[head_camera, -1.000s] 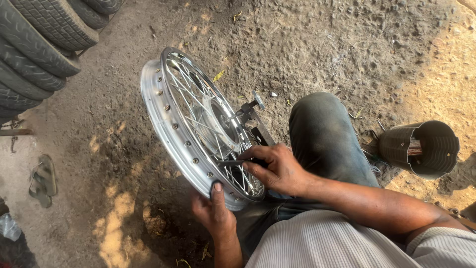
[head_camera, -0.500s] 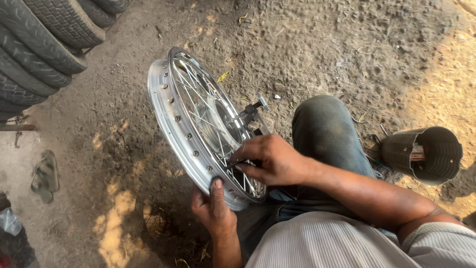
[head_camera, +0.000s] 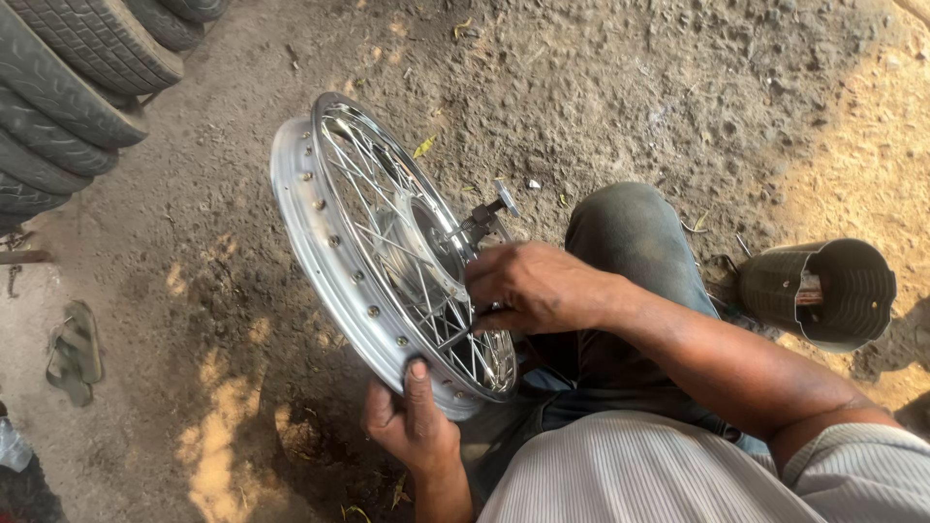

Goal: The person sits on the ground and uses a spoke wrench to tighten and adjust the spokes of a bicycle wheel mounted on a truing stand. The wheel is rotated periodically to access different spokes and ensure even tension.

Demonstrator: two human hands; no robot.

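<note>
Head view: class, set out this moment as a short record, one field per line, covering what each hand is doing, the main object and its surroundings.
Setting: bare dirt ground, outdoors
Main object: spoked wheel rim, chrome, held on edge and tilted
Left hand: grips the rim's lower edge, thumb over the lip
Right hand: at the spokes near the hub; any tool in it is hidden
Axle: sticks out of the hub
Nearby: stacked tyres upper left, black ribbed container at right, sandal at left

Bare dirt ground (head_camera: 601, 87) carries stacked tyres (head_camera: 68, 87) at the upper left, a green sandal (head_camera: 76, 353) at the left edge, and a dark ribbed container (head_camera: 823, 291) lying on its side at right.
</note>
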